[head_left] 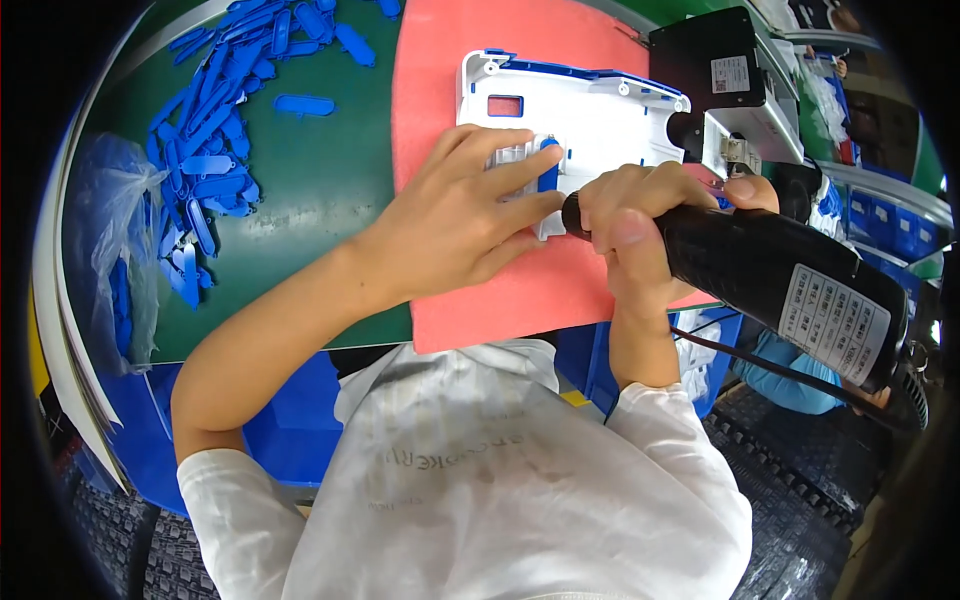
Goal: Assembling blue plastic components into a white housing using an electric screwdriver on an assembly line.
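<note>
A white plastic housing [600, 115] with a blue rim lies on a pink mat [470, 60]. My left hand [465, 215] presses flat on the housing's near part, its fingers on a small blue piece [548, 170] set into it. My right hand [640, 215] is wrapped around a black electric screwdriver [780, 275], whose tip end points at the housing beside the blue piece. The screwdriver's cable [760, 362] trails off to the right.
A pile of blue plastic tags [215, 140] lies on the green belt [320, 190] to the left, by a clear plastic bag [110, 215]. A black and white machine [735, 80] stands at the back right. Blue bins [890, 220] are at right.
</note>
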`<move>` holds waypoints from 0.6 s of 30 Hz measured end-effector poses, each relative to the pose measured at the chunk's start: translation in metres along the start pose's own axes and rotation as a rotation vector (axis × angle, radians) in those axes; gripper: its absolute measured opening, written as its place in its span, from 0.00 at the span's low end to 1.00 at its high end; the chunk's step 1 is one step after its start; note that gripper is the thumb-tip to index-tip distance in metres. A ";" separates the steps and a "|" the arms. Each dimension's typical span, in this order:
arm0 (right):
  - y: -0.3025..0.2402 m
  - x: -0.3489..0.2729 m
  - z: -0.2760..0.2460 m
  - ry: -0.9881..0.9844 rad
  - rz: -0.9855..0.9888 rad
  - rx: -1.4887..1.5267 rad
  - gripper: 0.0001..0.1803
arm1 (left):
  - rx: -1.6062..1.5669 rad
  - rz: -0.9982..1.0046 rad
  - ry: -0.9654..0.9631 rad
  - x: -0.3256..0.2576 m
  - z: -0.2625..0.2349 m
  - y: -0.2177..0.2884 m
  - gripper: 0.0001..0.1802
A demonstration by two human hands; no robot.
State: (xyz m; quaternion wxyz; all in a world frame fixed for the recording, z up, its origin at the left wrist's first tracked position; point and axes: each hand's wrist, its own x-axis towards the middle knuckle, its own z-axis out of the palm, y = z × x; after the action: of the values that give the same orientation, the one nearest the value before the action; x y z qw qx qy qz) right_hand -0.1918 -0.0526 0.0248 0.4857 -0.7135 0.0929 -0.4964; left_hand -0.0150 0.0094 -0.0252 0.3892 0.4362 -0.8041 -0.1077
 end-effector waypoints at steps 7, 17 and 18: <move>0.002 -0.010 -0.001 0.059 -0.007 0.056 0.29 | 0.007 0.007 -0.009 0.003 -0.003 0.001 0.21; -0.074 0.009 -0.012 0.378 -0.121 0.282 0.38 | 0.164 0.006 -0.056 0.013 -0.012 0.011 0.17; -0.087 0.009 -0.027 0.363 -0.178 0.368 0.39 | 0.182 0.018 -0.058 0.020 -0.020 0.015 0.17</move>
State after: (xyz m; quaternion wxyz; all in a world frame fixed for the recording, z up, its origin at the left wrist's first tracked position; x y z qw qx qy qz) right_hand -0.2393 -0.0297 0.0993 0.5370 -0.5177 0.0235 -0.6656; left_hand -0.0162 0.0060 0.0068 0.3255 0.4595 -0.8252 -0.0431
